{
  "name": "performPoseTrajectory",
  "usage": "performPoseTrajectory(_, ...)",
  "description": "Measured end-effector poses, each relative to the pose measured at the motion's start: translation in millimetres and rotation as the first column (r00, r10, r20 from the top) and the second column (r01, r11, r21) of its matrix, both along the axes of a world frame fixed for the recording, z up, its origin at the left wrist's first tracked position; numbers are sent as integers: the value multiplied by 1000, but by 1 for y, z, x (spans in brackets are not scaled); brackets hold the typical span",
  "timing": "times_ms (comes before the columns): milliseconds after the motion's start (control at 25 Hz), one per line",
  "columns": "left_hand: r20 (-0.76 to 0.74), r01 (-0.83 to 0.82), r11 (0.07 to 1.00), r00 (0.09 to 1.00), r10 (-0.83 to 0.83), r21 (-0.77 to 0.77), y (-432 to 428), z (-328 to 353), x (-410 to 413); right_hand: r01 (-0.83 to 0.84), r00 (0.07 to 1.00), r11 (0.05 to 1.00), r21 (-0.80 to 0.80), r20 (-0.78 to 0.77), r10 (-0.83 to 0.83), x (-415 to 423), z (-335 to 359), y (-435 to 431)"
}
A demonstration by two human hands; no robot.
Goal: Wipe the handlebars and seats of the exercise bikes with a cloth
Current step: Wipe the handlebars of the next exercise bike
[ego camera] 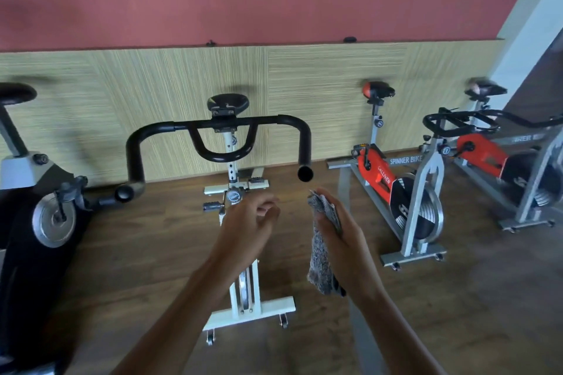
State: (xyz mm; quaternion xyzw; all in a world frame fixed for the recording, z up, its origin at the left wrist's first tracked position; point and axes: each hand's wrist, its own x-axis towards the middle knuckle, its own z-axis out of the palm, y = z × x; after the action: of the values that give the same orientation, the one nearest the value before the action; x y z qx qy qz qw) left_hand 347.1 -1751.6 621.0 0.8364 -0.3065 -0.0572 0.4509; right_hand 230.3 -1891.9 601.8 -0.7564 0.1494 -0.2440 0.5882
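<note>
A white exercise bike [240,307] stands straight ahead, with black curved handlebars [219,125] and a black seat [228,102] behind them. My right hand [338,231] grips a grey speckled cloth [320,256] that hangs down from the palm, just below the handlebars' right end [305,173]. My left hand [249,219] hovers beside it with loosely curled fingers and holds nothing. Neither hand touches the bike.
A black bike [33,192] stands at the left. Two grey-and-orange spinner bikes [405,186] [499,158] stand at the right, each with a black handlebar and a seat. A wood-panelled wall [320,85] runs behind them. The floor is brown wood.
</note>
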Motion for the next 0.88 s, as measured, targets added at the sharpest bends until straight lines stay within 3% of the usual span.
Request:
performPoseTrajectory(240, -31, -193, 960, 981, 191, -203, -61, 0, -20, 89, 989, 996, 30, 112, -92, 15, -16, -48)
performPoseTrajectory(440, -191, -409, 868, 910, 368, -281, -121, -6, -11, -53, 980, 992, -116, 183, 74, 74, -31, -79)
performPoseTrajectory(640, -307, -600, 717, 800, 516, -356, -145, -9, -13, -354, 902, 920, -170, 196, 384, 100, -57, -88)
performPoseTrajectory(880, -387, -686, 597, 728, 567, -416, -164, 1, -21, -391, 872, 908, -150, 254, 418, 103, -54, -81)
